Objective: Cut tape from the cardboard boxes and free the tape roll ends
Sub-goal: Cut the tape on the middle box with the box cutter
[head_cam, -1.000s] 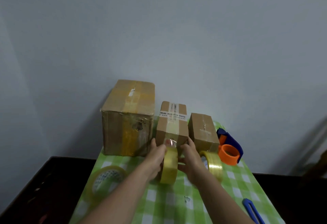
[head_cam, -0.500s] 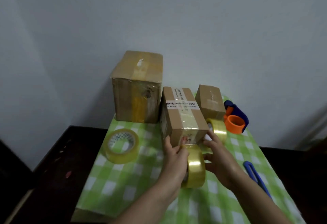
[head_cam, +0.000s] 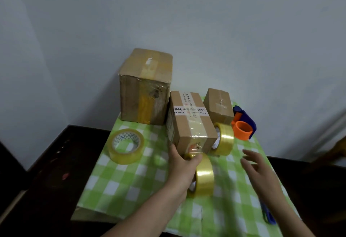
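- At the far left of the checked cloth (head_cam: 121, 190), a flat roll (head_cam: 125, 146) of clear yellowish tape lies on its side, hole facing up, apart from everything else.
- Behind it, against the wall, stands the big box (head_cam: 145, 87), with yellowed tape down its top and front.
- Just right of that, and touching or nearly touching it, is the mid box (head_cam: 189, 122), nearer to me, with a printed white label across its top and shiny tape running over the top and down the front face.
- My left hand (head_cam: 184, 163) sits at that box's front lower edge; the thumb points up beside the box corner and the fingers curl over the top of the held roll (head_cam: 203, 176), gripping it.
- That roll stands on edge on the cloth, its top just under the box's taped front; whether its tape joins the box I cannot tell.
- A back roll (head_cam: 223, 139) stands on edge at the mid box's right front corner.
- Behind it sits the small box (head_cam: 219, 105), taped on top.
- Beside that rests the orange and blue dispenser (head_cam: 243, 126).
- My right hand (head_cam: 256, 167) hovers over the cloth, blurred, fingers spread and straight, holding nothing.
- A blue tool (head_cam: 268, 216) lies near the cloth's right edge, partly hidden by my right forearm.
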